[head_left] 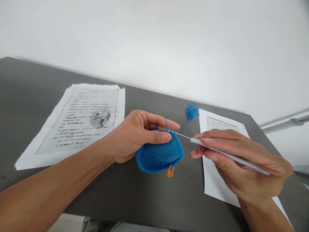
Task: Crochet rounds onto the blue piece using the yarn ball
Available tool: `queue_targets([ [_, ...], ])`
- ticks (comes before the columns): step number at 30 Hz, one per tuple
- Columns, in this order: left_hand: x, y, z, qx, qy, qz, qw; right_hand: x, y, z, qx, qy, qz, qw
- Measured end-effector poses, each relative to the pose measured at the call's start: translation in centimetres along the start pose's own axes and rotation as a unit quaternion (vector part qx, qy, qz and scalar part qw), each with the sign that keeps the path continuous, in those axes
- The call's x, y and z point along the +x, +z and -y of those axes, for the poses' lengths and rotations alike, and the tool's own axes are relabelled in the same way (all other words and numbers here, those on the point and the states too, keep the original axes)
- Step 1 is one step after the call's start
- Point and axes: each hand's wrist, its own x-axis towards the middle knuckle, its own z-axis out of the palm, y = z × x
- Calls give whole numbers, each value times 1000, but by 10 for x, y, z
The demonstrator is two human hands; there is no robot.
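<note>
My left hand (pixel 145 130) pinches a round blue crochet piece (pixel 158 153) at its upper edge, thumb in front and fingers behind. A strand of blue yarn passes over the left index finger. From the lower right rim of the piece hangs an orange stitch marker (pixel 170 171). In my right hand (pixel 241 158) a crochet hook (pixel 231 157) with a grey handle is held like a pen. Its thin metal shaft reaches the top edge of the piece near my left thumb; the hook's tip is hidden there.
A small tangle of blue yarn (pixel 192 111) lies toward the back of the dark table (pixel 154 199), its strand leading to the piece. One printed sheet (pixel 60 112) lies on the left, another sheet (pixel 214 180) under my right hand. A white wall (pixel 154 48) stands behind.
</note>
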Motion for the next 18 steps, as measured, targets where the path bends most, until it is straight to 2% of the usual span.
queue_targets([
  [6, 0, -2, -2, 64, 6, 2, 998, 1, -10, 0, -37, -33, 15, 999],
  [13, 3, -8, -1, 155, 36, -6, 987, 7, -24, 10, -103, -79, 112, 985],
  [18, 4, -11, -4, 194, 10, 7, 981, 10, -22, 9, -78, -73, 97, 990],
])
